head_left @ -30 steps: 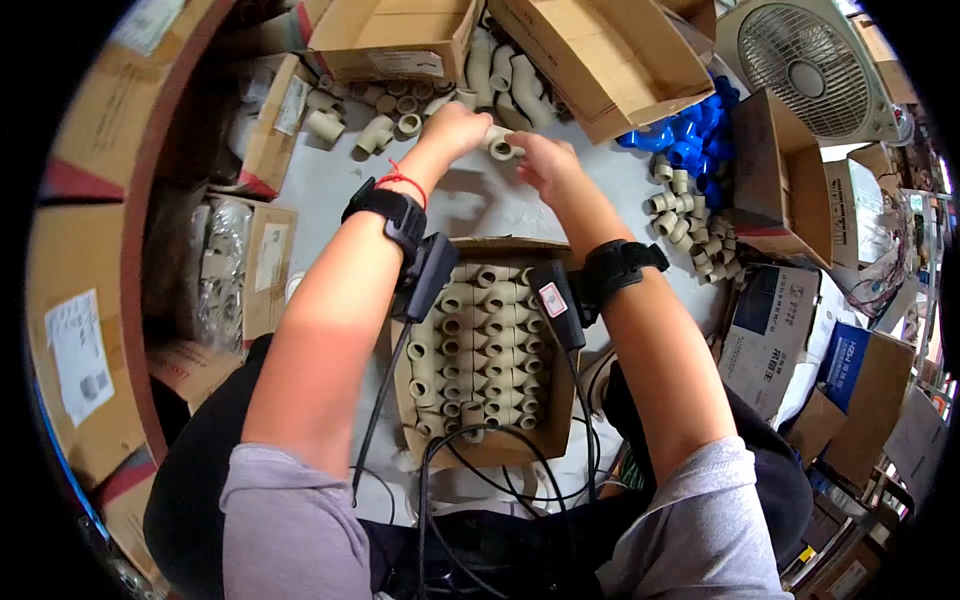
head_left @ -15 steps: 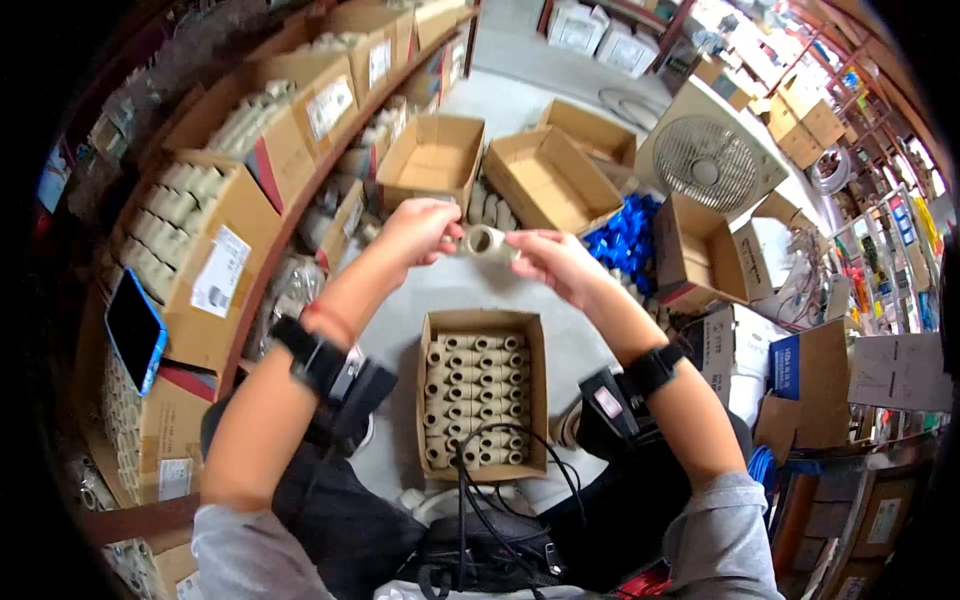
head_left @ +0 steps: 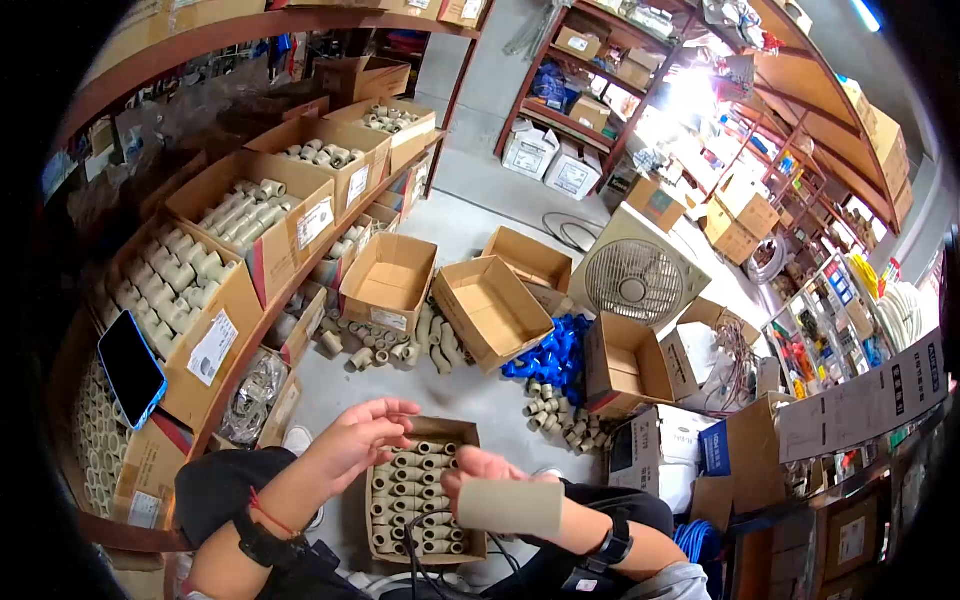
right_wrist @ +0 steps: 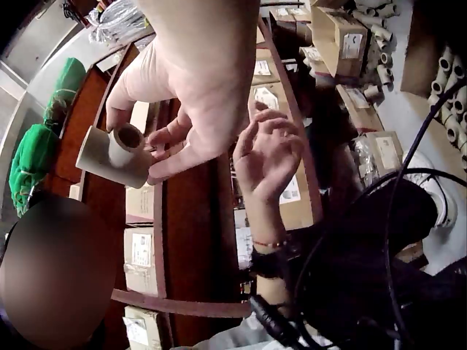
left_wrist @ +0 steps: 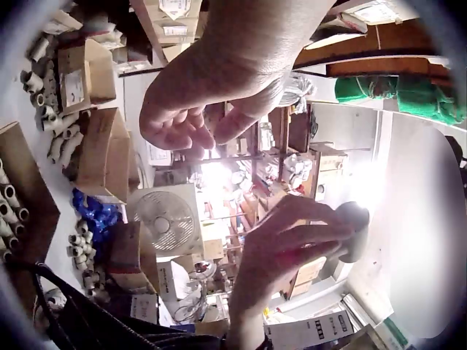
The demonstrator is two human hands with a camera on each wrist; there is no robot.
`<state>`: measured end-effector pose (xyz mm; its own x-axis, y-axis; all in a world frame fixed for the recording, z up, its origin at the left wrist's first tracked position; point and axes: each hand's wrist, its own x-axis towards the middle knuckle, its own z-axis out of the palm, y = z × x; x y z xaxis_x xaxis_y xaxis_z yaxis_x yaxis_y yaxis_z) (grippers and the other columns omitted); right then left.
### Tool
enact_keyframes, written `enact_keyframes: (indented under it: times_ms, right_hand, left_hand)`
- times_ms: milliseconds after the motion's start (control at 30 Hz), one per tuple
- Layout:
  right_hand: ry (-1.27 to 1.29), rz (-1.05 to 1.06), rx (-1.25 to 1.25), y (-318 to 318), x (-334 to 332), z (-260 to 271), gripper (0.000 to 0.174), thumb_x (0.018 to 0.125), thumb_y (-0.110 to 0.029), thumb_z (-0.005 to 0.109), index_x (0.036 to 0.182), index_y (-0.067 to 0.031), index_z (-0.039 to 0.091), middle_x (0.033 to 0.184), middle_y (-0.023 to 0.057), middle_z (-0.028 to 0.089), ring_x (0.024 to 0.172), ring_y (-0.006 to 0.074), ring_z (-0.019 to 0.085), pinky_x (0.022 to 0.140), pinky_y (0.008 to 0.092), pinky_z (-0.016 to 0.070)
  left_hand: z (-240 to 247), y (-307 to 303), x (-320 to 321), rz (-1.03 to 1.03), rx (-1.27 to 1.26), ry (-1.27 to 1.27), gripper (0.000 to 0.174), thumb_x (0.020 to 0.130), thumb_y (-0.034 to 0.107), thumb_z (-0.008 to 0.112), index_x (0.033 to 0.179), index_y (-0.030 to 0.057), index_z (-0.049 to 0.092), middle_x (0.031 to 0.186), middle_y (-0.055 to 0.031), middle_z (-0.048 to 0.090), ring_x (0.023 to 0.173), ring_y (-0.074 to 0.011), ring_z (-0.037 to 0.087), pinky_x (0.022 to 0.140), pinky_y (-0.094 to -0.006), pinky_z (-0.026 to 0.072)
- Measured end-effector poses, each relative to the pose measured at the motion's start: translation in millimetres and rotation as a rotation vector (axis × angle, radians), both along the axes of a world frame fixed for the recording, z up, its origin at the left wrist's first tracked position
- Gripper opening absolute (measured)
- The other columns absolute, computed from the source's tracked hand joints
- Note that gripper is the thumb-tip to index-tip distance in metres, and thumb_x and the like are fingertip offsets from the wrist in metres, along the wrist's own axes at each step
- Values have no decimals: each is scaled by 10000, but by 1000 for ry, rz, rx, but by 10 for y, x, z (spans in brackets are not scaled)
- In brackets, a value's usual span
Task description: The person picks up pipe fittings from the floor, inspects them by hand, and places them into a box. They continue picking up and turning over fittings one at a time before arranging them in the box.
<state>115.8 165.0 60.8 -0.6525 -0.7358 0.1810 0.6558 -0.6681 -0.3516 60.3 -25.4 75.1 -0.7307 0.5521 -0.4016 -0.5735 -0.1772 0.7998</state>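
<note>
My right hand (head_left: pixel 482 466) is raised and pinches a beige pipe tee (head_left: pixel 512 507), which hangs large and near the head camera. In the right wrist view the thumb and fingers grip the tee (right_wrist: pixel 109 166) at its ends, its side opening facing up. My left hand (head_left: pixel 352 442) is lifted beside it with fingers loosely bent and holds nothing; the left wrist view shows the same bare fingers (left_wrist: pixel 191 131). Below both hands, between the legs, a cardboard box (head_left: pixel 458 429) contains rows of similar beige fittings.
Loose beige fittings (head_left: pixel 362 357) and a heap of blue fittings (head_left: pixel 550 358) lie on the floor ahead. Around them stand open cartons (head_left: pixel 495 310) and a box fan (head_left: pixel 632 280). Filled cartons (head_left: pixel 270 240) line the left shelf, where a phone (head_left: pixel 132 370) leans. Black cables (head_left: pixel 412 550) cross the box.
Both hands came back from the loose fittings toward me and rose with the tee. The left hand has left it; the right hand holds it. The head view has tilted up.
</note>
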Motion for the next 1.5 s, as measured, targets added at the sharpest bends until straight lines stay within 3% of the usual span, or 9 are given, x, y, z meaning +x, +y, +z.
enact_keyframes:
  times_ms: [233, 367, 500, 600, 767, 1000, 1267, 1300, 1500]
  right_hand:
    - [-33, 6, -74, -113, 159, 307, 359, 661, -299, 622, 755, -86, 349, 795, 45, 391, 659, 125, 372, 581, 226, 349]
    - [-91, 56, -86, -85, 188, 444, 350, 616, -244, 650, 777, -104, 372, 821, 62, 389, 639, 139, 415, 570, 214, 367]
    - [76, 14, -156, -147, 165, 281, 352, 636, -299, 624, 741, -97, 356, 771, 41, 376, 648, 135, 357, 582, 240, 340]
    - [-37, 39, 135, -47, 174, 473, 378, 620, -334, 614, 739, -100, 341, 766, 40, 370, 656, 133, 355, 577, 238, 330]
    - [-87, 2, 26, -4, 178, 216, 397, 607, -294, 639, 759, -81, 341, 784, 40, 393, 708, 129, 402, 617, 228, 342]
    - [160, -220, 798, 210, -144, 393, 209, 664, -63, 632, 758, -60, 446, 934, 43, 482, 861, 99, 452, 758, 230, 350]
    - [145, -303, 963, 246, -216, 322, 189, 679, -71, 630, 766, -85, 463, 887, 7, 501, 818, 78, 475, 726, 212, 377]
    - [144, -313, 974, 245, -216, 313, 187, 683, -72, 629, 769, -86, 464, 882, 4, 502, 816, 77, 477, 722, 210, 381]
    - [105, -315, 1009, 242, -221, 285, 183, 707, -98, 618, 826, -78, 481, 865, -1, 506, 799, 74, 484, 719, 213, 399]
  left_hand:
    - [-163, 124, 154, -190, -43, 105, 238, 743, 173, 599, 930, 49, 518, 693, 27, 533, 634, -31, 485, 589, -162, 387]
    - [-159, 215, 260, -161, -144, 394, 244, 724, 109, 560, 957, 46, 526, 817, 3, 539, 750, -79, 498, 678, -197, 409]
    - [-159, 229, 220, -249, -157, 345, 176, 738, 113, 548, 896, 35, 545, 932, -26, 509, 779, -100, 506, 720, -246, 415]
    - [-220, 243, 253, -170, -82, 392, 138, 745, 95, 529, 867, 33, 545, 960, -36, 492, 792, -101, 506, 731, -244, 411]
    - [-155, 222, 250, -200, -124, 346, 230, 798, 133, 457, 1008, 41, 479, 989, -32, 489, 821, -100, 484, 734, -237, 392]
    - [-3, 150, 202, -82, 123, 15, 440, 859, 400, 275, 1072, 59, 453, 1009, -23, 491, 873, -103, 461, 745, -244, 375]
    - [24, 154, 257, -174, 96, 167, 607, 764, 512, 437, 1133, 33, 382, 1014, -36, 469, 938, -90, 425, 781, -225, 347]
    - [-23, 149, 234, -164, 161, 138, 615, 729, 433, 553, 1142, 18, 365, 1015, -43, 467, 924, -86, 429, 780, -227, 353]
    - [-16, 151, 217, -159, 85, 172, 566, 717, 287, 619, 1137, -13, 388, 1000, -42, 497, 868, -99, 475, 784, -229, 371]
